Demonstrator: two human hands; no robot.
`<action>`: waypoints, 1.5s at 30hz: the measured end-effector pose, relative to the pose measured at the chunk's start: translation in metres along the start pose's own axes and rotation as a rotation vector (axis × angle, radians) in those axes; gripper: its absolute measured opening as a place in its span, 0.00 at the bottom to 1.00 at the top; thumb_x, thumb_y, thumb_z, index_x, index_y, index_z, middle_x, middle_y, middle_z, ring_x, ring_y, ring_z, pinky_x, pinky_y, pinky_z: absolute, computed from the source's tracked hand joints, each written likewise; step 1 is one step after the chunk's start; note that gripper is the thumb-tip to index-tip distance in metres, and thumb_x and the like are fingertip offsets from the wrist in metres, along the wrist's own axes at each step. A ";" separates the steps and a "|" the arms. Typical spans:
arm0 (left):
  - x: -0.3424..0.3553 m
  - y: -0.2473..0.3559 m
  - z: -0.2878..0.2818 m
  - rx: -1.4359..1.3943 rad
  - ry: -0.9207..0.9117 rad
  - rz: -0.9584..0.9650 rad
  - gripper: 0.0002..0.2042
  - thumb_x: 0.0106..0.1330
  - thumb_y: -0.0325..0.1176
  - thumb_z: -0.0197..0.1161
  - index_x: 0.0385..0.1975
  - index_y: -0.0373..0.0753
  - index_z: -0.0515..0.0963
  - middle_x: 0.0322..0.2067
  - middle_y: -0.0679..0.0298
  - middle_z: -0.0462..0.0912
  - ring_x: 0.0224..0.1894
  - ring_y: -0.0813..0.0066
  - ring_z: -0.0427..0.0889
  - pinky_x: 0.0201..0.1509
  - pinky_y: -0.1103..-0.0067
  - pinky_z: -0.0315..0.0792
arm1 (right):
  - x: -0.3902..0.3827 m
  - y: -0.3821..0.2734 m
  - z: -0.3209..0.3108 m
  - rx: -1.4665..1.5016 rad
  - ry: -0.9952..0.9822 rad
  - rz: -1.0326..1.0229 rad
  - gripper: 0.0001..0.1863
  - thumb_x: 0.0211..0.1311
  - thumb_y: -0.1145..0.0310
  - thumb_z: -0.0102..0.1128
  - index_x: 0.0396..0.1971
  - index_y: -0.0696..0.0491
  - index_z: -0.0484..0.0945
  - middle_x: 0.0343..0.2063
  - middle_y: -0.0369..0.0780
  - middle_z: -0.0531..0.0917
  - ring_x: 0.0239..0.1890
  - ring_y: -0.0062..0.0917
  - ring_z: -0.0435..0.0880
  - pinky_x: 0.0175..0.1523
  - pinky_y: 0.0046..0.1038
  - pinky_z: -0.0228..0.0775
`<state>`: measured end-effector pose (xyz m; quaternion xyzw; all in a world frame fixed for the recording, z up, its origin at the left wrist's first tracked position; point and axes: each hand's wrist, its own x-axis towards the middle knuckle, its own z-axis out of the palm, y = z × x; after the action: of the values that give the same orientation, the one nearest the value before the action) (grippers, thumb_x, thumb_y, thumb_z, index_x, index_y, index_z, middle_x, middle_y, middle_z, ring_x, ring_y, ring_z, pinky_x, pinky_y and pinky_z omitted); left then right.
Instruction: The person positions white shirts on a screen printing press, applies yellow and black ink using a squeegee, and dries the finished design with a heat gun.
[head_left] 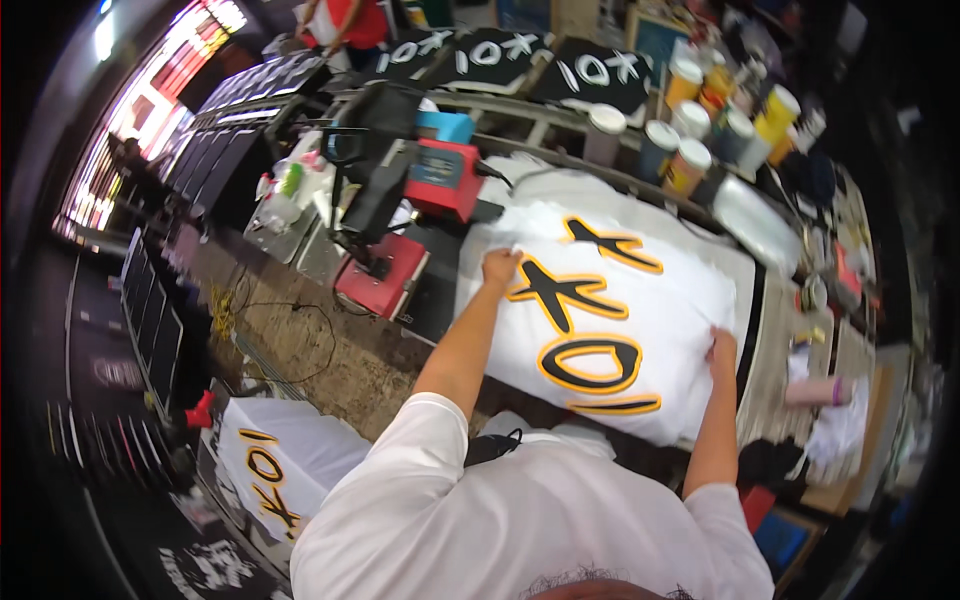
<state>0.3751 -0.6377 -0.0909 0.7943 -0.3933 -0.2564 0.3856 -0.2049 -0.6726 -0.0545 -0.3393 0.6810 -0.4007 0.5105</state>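
**Laying the printed shirt flat on the counter**

I am spreading a white shirt (600, 310) with a large black-and-yellow print over the counter (770, 330) in front of me. My left hand (499, 268) is out at the far left edge of the cloth, fingers closed on a pinch of fabric near the upper part of the print. My right hand (721, 350) is at the near right edge, also gripping the cloth, though I cannot tell how tightly from this angle. The shirt lies print side up, mostly flat, with some loose folds toward the far end.

To my left stands a red heat press (395, 230) with its black arm raised, just beside the shirt. Along the far edge of the counter sit ink tubs (700, 120) with white lids, and beyond them black shirts (520, 50) with white prints lie on boards. Down at my lower left another white shirt (275, 470) with the same print rests on a separate stand.

I judge this to be the smoothing step: the cloth is down but not yet even. The next move calls for pulling both edges apart gently, so the print lies flat without wrinkles.
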 end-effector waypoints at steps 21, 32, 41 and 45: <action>-0.210 -0.055 -0.126 0.046 -0.070 -0.061 0.17 0.50 0.36 0.78 0.35 0.35 0.83 0.26 0.62 0.85 0.30 0.73 0.84 0.37 0.75 0.76 | -0.128 -0.011 -0.047 -0.511 -0.621 0.293 0.09 0.53 0.71 0.74 0.21 0.55 0.81 0.17 0.32 0.77 0.17 0.16 0.71 0.23 0.20 0.60; -0.209 -0.079 -0.144 -0.427 -0.123 -0.089 0.08 0.64 0.33 0.71 0.34 0.34 0.85 0.28 0.70 0.83 0.32 0.84 0.77 0.39 0.81 0.70 | -0.134 0.018 -0.085 -0.433 -0.718 0.254 0.12 0.59 0.70 0.70 0.19 0.53 0.77 0.17 0.32 0.77 0.17 0.16 0.72 0.24 0.21 0.63; -0.201 -0.102 -0.126 -0.224 -0.009 -0.174 0.09 0.64 0.34 0.69 0.36 0.33 0.85 0.28 0.68 0.84 0.31 0.80 0.78 0.38 0.80 0.73 | -0.165 0.036 -0.078 -0.214 -0.526 0.263 0.06 0.60 0.72 0.69 0.28 0.53 0.78 0.17 0.32 0.76 0.16 0.17 0.73 0.20 0.21 0.60; -0.197 -0.104 -0.128 -0.238 -0.020 -0.203 0.09 0.64 0.34 0.69 0.36 0.34 0.86 0.29 0.67 0.85 0.32 0.80 0.79 0.40 0.79 0.74 | -0.169 0.049 -0.081 -0.369 -0.522 0.236 0.05 0.59 0.74 0.68 0.31 0.56 0.79 0.19 0.33 0.77 0.16 0.18 0.74 0.21 0.21 0.63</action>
<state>0.4005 -0.3824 -0.0823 0.7760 -0.2817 -0.3468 0.4452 -0.2438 -0.4876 -0.0139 -0.4358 0.6229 -0.1084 0.6405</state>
